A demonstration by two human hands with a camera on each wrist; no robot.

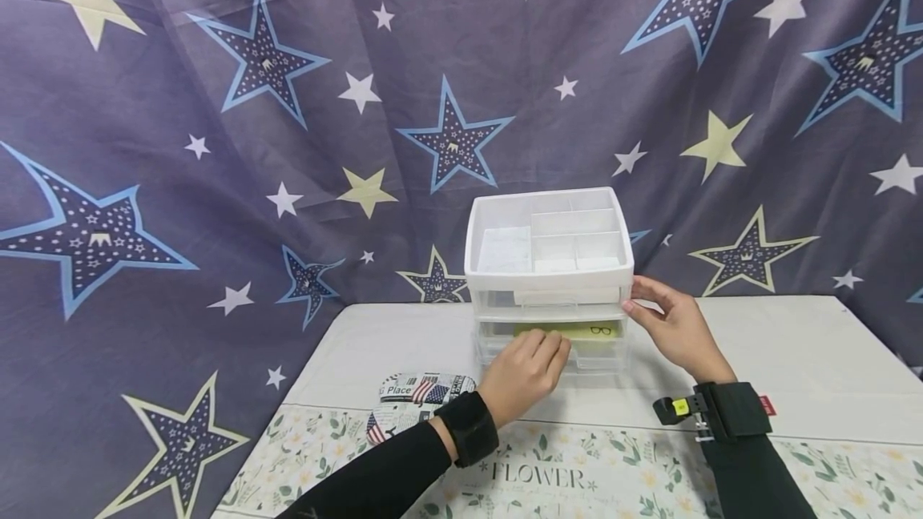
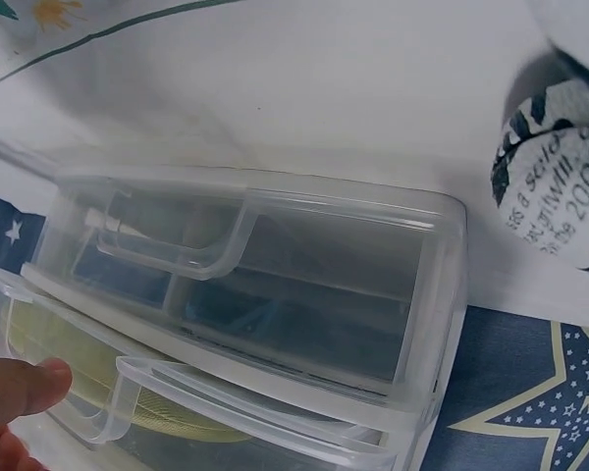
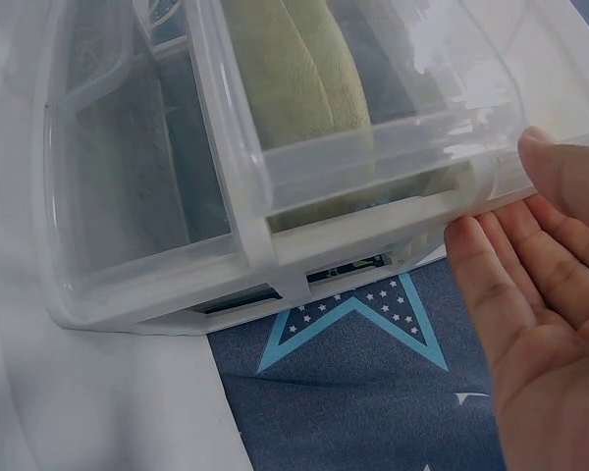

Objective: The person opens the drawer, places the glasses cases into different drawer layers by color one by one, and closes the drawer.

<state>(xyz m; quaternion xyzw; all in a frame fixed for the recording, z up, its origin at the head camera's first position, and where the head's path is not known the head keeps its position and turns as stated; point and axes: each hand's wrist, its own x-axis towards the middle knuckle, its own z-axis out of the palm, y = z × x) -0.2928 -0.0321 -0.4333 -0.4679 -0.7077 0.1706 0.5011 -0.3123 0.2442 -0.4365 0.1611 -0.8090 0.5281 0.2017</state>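
A white drawer unit with clear drawers stands on the table, a divided tray on top. Its clear middle drawer sticks out a little at the front. Inside lies a yellow-green item with a small glasses print. My left hand grips this drawer's handle, its thumb against the front; part of that hand is out of the left wrist view. At the unit's right front corner, my right hand touches the side with nearly straight fingers, thumb along the front edge.
Left of the unit, a rounded newspaper-print case with flag pictures lies on the table, partly behind my left forearm. A floral cloth covers the front of the white table. Behind hangs a star-patterned curtain.
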